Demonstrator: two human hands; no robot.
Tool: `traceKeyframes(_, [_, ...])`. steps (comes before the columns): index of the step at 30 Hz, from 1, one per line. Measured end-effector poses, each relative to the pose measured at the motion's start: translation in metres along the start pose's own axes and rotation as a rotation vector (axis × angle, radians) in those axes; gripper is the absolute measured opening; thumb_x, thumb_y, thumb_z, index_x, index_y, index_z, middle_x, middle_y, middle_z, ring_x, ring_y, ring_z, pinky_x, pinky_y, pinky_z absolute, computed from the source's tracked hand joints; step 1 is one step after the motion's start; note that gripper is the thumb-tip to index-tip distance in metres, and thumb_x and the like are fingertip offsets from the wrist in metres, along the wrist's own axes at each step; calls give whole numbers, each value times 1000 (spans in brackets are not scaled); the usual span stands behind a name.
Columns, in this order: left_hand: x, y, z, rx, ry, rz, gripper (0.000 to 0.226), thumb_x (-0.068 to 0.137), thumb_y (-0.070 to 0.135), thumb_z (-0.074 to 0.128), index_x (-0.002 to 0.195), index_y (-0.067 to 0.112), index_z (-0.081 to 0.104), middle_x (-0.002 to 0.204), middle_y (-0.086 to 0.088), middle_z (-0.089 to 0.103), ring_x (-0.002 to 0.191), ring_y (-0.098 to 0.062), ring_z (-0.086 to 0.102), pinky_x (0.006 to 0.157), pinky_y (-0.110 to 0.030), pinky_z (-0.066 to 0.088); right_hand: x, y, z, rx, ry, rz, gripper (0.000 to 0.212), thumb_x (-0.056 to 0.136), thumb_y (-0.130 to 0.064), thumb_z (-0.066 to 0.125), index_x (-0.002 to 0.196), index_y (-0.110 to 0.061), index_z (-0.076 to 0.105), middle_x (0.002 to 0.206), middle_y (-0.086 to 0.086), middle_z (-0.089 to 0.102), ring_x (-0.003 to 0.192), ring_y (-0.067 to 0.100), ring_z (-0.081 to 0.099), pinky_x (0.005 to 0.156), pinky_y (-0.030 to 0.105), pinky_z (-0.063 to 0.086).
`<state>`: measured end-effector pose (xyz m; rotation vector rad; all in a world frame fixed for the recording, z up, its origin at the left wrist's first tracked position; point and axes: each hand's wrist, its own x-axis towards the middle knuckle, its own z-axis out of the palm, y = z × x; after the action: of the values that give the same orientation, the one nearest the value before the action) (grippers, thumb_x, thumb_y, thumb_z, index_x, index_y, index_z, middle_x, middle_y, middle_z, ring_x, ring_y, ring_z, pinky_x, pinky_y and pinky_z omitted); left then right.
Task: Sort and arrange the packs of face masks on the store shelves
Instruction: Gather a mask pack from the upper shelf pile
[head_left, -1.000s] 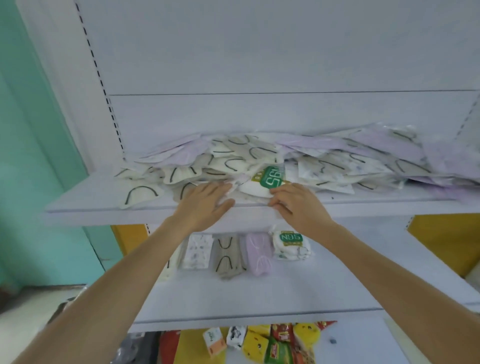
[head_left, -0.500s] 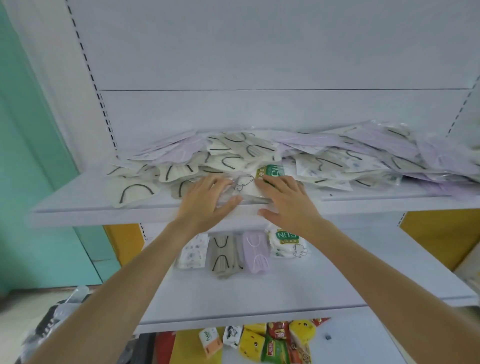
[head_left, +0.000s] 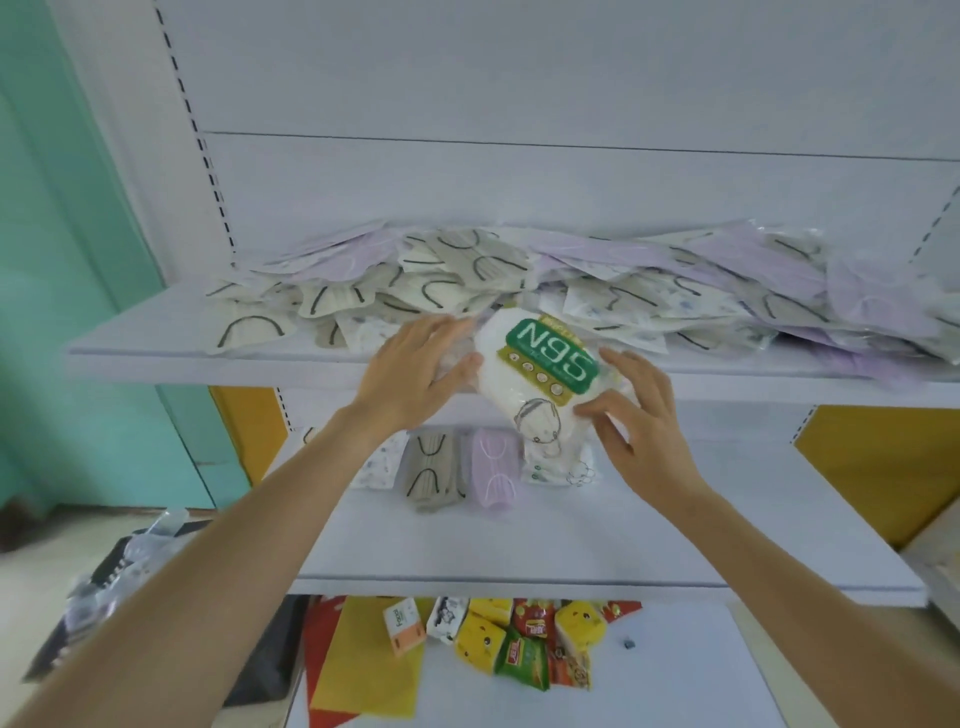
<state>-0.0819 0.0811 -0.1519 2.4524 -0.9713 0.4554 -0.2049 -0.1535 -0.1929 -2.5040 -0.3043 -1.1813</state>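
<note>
Our right hand (head_left: 644, 431) pinches the right edge of the white N95 pack (head_left: 540, 374) between thumb and spread fingers. Our left hand (head_left: 415, 371), fingers straight, steadies its left edge. The pack sits tilted at the front edge of the top shelf (head_left: 156, 353), against the loose heap of masks (head_left: 649, 296); whether it rests on them we cannot tell. Step in hand, as we judge it: one pack being sorted out of the heap. The next move calls for lowering it onto the matching pack (head_left: 558, 467) at the right end of the row on the lower shelf (head_left: 571, 535), just beside the lilac pack (head_left: 493, 467), label squared with its neighbours.
</note>
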Motion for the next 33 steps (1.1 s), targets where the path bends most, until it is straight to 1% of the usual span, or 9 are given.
traceKeyframes(5, [9, 20, 10, 33, -67, -100, 81, 82, 66, 13, 145, 20, 33, 146, -7, 40, 136, -22, 30, 111, -35, 17, -9, -1, -20, 285, -12, 535, 30, 87, 9, 51, 81, -17, 64, 130, 2, 37, 94, 9, 53, 79, 8, 42])
traceKeyframes(10, [-15, 60, 24, -272, 69, -157, 67, 89, 55, 42, 137, 9, 43, 136, 5, 39, 132, -8, 24, 105, -17, 17, -22, -2, -20, 720, -45, 768, 37, 89, 10, 40, 77, -19, 60, 124, 3, 57, 79, 7, 67, 63, 26, 57])
traceKeyframes(12, [-41, 70, 39, -396, 158, -199, 71, 82, 57, 47, 138, 14, 41, 126, 11, 40, 123, -5, 31, 103, -19, 24, -37, 0, -20, 772, -84, 770, 38, 91, 9, 39, 78, -19, 61, 119, 7, 60, 85, 14, 67, 69, 38, 59])
traceKeyframes(17, [-91, 90, 89, -922, 18, -374, 66, 91, 29, 57, 145, 31, 20, 142, -1, 44, 122, -13, 51, 101, -41, 46, -77, 13, -17, 883, -222, 848, 42, 93, 5, 28, 88, -20, 62, 117, 5, 56, 85, 13, 61, 70, 27, 53])
traceKeyframes(20, [-100, 97, 117, -1018, -42, -520, 68, 93, 10, 52, 148, 27, 16, 136, 5, 45, 117, -7, 52, 101, -43, 46, -101, 26, -17, 809, -348, 860, 32, 93, -6, 40, 115, -23, 57, 120, 4, 54, 92, 11, 57, 74, 17, 50])
traceKeyframes(22, [-100, 101, 136, -1002, -49, -602, 72, 93, 12, 52, 150, 26, 11, 141, 5, 37, 123, -10, 47, 102, -41, 45, -113, 36, -13, 764, -458, 892, 46, 92, -6, 50, 135, -21, 43, 130, 7, 46, 99, 12, 57, 71, 12, 48])
traceKeyframes(25, [-93, 108, 163, -846, -50, -713, 56, 94, 18, 55, 140, 26, 26, 122, 5, 49, 106, -11, 54, 91, -37, 49, -127, 53, -2, 616, -703, 924, 73, 85, -8, 62, 147, -21, 25, 141, 5, 22, 126, 24, 42, 93, 27, 46])
traceKeyframes(29, [-80, 108, 203, -686, -212, -736, 42, 94, 16, 52, 133, 16, 36, 119, -9, 52, 99, -24, 54, 91, -41, 48, -142, 77, 17, 428, -882, 960, 75, 88, -10, 60, 149, -18, 18, 141, 10, 18, 123, 25, 36, 79, 17, 40])
traceKeyframes(33, [-52, 91, 241, -678, -431, -778, 46, 91, 7, 49, 133, 18, 34, 96, -1, 50, 73, -14, 48, 64, -26, 41, -145, 114, 50, 388, -840, 1019, 72, 87, -5, 58, 148, -18, 21, 141, 10, 23, 107, 21, 43, 59, 13, 40])
